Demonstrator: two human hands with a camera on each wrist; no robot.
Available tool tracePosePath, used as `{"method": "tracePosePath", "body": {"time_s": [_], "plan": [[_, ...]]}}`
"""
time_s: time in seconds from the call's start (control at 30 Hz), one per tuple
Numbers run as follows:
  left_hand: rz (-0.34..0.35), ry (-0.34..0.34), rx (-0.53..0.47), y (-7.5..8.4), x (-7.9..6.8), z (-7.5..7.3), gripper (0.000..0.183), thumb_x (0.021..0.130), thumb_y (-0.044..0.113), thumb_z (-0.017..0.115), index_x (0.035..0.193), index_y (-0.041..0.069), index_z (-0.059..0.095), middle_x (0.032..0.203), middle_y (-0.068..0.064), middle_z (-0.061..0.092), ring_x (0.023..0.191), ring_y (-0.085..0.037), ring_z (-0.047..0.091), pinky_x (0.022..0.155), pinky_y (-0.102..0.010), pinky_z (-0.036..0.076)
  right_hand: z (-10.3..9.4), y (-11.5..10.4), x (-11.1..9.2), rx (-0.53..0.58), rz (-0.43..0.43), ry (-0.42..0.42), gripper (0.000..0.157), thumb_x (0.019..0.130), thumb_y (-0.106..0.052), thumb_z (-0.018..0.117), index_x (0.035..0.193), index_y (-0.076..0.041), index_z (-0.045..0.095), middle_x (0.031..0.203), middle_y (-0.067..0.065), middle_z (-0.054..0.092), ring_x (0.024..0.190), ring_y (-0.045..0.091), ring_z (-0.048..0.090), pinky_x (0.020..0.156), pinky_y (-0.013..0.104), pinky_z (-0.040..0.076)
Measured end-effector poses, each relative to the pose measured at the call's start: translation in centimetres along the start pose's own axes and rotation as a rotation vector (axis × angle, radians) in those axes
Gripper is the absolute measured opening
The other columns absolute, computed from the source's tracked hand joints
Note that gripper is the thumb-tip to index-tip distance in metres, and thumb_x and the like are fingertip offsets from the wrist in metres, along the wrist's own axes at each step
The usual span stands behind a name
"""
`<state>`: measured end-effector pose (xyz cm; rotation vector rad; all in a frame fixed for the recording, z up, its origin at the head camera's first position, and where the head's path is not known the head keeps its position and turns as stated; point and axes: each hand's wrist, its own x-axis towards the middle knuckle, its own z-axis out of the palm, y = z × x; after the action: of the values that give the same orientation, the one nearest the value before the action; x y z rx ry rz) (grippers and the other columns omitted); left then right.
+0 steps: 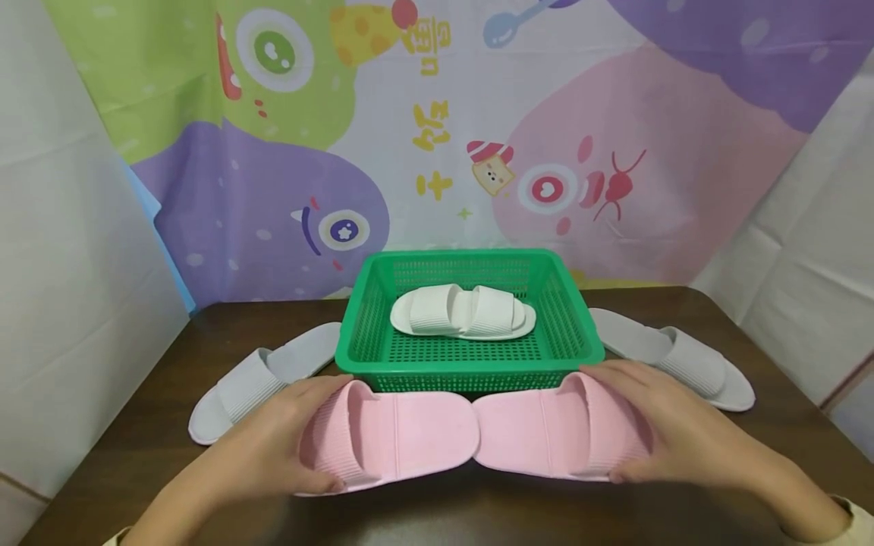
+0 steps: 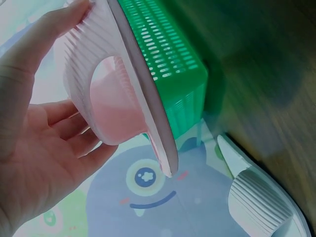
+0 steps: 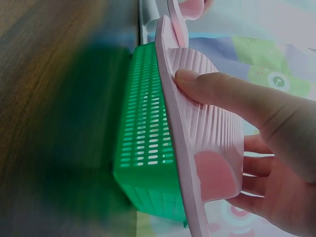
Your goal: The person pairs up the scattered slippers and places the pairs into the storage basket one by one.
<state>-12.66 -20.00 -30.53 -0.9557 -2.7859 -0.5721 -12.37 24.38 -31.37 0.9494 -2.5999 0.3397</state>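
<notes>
My left hand grips a pink slipper by its ribbed strap, thumb on the near side. On the other side, my right hand holds a matching pink slipper the same way. The heels of the two meet in the middle, in front of a green basket. From the wrist views, both slippers are up off the table, beside the basket's wall. Inside the basket lie two white slippers, end to end, their straps near each other.
A pale grey slipper rests on the dark table left of the basket, partly behind my left hand. Another grey slipper lies to the right, close behind my right hand. A printed cartoon cloth hangs behind the table.
</notes>
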Motion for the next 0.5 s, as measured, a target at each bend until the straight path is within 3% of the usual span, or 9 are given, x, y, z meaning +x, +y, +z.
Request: {"method": "tracePosePath", "body": {"time_s": [0.2, 0.5], "plan": [[-0.031, 0.024, -0.001, 0.2, 0.0, -0.6, 0.089, 0.054, 0.031, 0.091, 0.133, 0.019, 0.052, 0.123, 0.005, 0.060, 0.108, -0.012, 0.055, 0.089, -0.037, 0.052, -0.3, 0.2, 0.6, 0.001, -0.048, 0.036, 0.101, 0.044, -0.044, 0.093, 0.135, -0.020, 0.053, 0.127, -0.009, 0.058, 0.116, 0.011, 0.051, 0.101, 0.014, 0.028], [-0.040, 0.036, -0.002, 0.4, 0.5, -1.4, 0.091, 0.055, 0.034, 0.091, 0.135, 0.016, 0.050, 0.126, 0.002, 0.060, 0.111, -0.014, 0.057, 0.088, -0.038, 0.055, -0.8, 0.1, 1.3, 0.043, -0.045, 0.038, 0.102, 0.050, -0.044, 0.093, 0.137, -0.016, 0.051, 0.129, -0.003, 0.058, 0.118, 0.015, 0.050, 0.103, 0.003, 0.025]]}}
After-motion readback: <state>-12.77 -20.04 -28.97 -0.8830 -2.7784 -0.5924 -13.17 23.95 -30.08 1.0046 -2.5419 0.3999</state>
